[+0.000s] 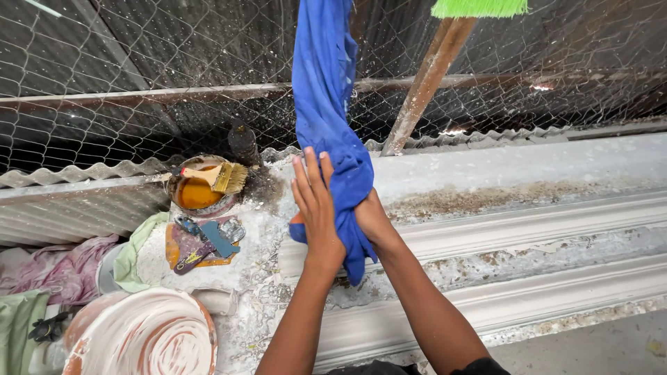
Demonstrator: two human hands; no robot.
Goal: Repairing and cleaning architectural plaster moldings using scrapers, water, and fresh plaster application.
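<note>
The head view looks down on a blue cloth (326,118) that hangs from somewhere above the frame and trails down over a plaster-spattered ledge (528,173). Both hands work at its lower end. The left hand (316,201) lies flat against the cloth with its fingers stretched upward and held together, so it presses rather than grips. The right hand (372,215) is mostly wrapped in the fabric; it seems closed around the bunched lower part, though its fingers are hidden. The loose tail of the cloth drops below the wrists, over the stepped white moulding (528,229) that runs along the ledge.

As a judgement, the work with the cloth is in mid-course: the cloth is gathered and twisted near the hands, but it still hangs from above, and nothing shows it put to the ledge or to the tools.

Just right of the cloth, a wooden broom handle (427,80) leans against the chain-link mesh (139,69), with green bristles (479,7) at the top edge. To the left, a tin of orange liquid (196,194) carries a paintbrush (219,177) across its rim. Beside it, scrapers lie on a stained board (201,243). Lower left sits a plaster-smeared basin (146,333), with crumpled rags (62,267) near it.
</note>
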